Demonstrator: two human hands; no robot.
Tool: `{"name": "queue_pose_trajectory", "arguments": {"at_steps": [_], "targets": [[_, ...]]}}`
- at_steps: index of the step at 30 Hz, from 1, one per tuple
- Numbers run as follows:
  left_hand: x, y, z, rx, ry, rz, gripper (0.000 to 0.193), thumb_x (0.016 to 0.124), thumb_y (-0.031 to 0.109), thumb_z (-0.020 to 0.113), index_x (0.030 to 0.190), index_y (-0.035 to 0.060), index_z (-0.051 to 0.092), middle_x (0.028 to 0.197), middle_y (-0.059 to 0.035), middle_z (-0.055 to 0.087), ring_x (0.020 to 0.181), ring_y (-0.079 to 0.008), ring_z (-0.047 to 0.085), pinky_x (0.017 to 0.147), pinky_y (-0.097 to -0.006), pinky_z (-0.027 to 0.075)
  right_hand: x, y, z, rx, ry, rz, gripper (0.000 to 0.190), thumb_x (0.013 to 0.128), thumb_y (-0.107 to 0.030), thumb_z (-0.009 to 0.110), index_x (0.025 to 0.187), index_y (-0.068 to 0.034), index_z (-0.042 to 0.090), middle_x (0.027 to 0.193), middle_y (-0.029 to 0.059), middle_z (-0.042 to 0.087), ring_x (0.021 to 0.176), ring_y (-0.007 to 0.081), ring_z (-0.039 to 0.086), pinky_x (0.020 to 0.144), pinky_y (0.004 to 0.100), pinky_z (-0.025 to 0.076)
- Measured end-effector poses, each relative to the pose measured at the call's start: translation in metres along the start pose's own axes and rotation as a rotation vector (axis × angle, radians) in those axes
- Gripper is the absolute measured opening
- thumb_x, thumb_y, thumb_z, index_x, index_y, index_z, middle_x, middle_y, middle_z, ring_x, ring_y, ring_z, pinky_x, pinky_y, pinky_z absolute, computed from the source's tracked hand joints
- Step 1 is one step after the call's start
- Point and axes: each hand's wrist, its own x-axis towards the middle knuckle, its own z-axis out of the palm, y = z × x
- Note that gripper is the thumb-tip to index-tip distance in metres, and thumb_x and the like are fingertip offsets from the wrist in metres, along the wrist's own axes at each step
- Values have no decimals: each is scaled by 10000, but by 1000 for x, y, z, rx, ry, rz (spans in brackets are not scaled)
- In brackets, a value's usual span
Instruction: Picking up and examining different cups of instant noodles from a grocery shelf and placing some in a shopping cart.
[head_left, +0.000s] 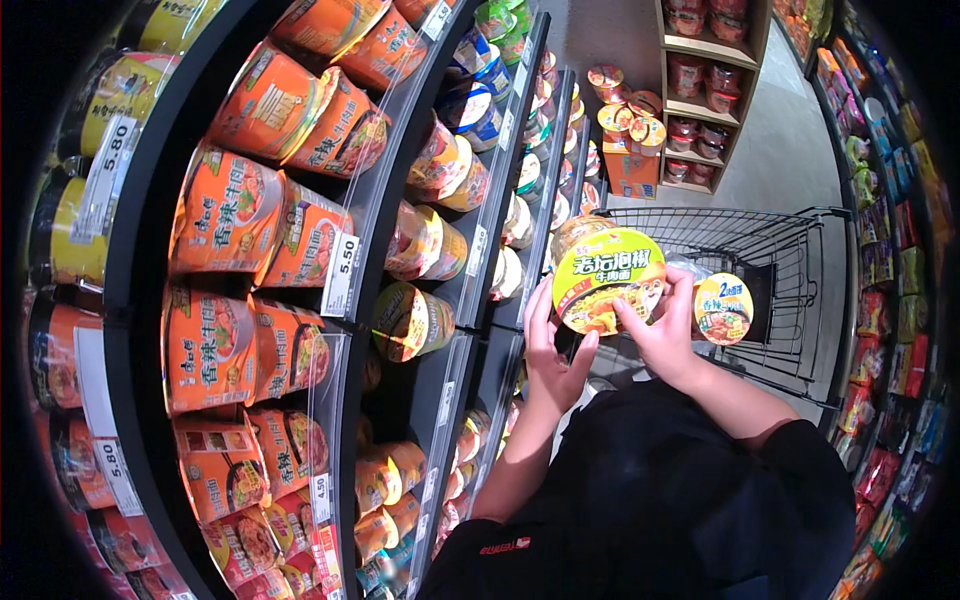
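Note:
Between my two hands is an instant noodle cup with a lime-green and yellow lid (609, 281), its printed top facing up toward me. My left hand (553, 352) supports it from the lower left, fingers along its side. On the right, my right hand (664, 326) grips the rim, with the thumb lying on the lid. Just right of that hand, a second noodle cup with a pale yellow lid (724, 309) appears over the shopping cart (787, 277); what it rests on is hidden. The sides of the held cup are mostly out of sight.
Tiered black shelving (457, 300) on my left carries orange noodle tubs (225, 202) and other cups, with price tags (343, 266) along its edges. Ahead stand a wooden display rack (712, 56) and an orange carton (631, 174) topped with cups. Packaged goods (874, 315) line the right side.

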Motion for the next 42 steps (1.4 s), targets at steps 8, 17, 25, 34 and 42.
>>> {"name": "queue_pose_trajectory", "arguments": {"at_steps": [8,17,25,34,42], "targets": [[-9,7,-4,64,-16,-18,723,814,79,646,1405,-69,256,1423,-209,256,1252,-301,434,1015,-406,420,-6,-12,0,56,-12,8,478,830,46,631,1168,-1,295,1129,155,484,1064,179,534,907,305,463],[-16,8,-3,-194,-19,-200,1042,709,23,725,1453,-21,-4,1320,-243,405,1202,-290,483,1016,-385,415,-17,-13,-4,-360,-60,-413,487,827,27,583,1229,48,309,1407,362,285,1339,435,321,1075,448,279],[-20,5,-9,-213,-29,-165,1166,622,22,797,1465,14,-9,1368,-203,357,1236,-291,447,1031,-391,402,-23,-28,-4,-330,-115,-531,569,824,30,570,1318,31,288,1417,342,288,1357,433,287,1094,465,251],[-21,-18,-22,-168,263,87,1017,663,254,851,1413,-45,233,1298,-187,459,1150,-256,526,963,-383,463,-19,-42,-9,-200,-352,-499,543,936,-282,421,1353,64,395,1423,293,334,1349,407,320,1097,453,248],[-19,-34,-19,-480,282,-34,729,875,496,587,1311,-37,349,1284,-150,475,1191,-240,487,1023,-364,366,-27,-49,-1,-227,-349,-363,622,860,-147,526,1391,97,311,1403,291,370,1328,382,364,1091,405,276]]}}
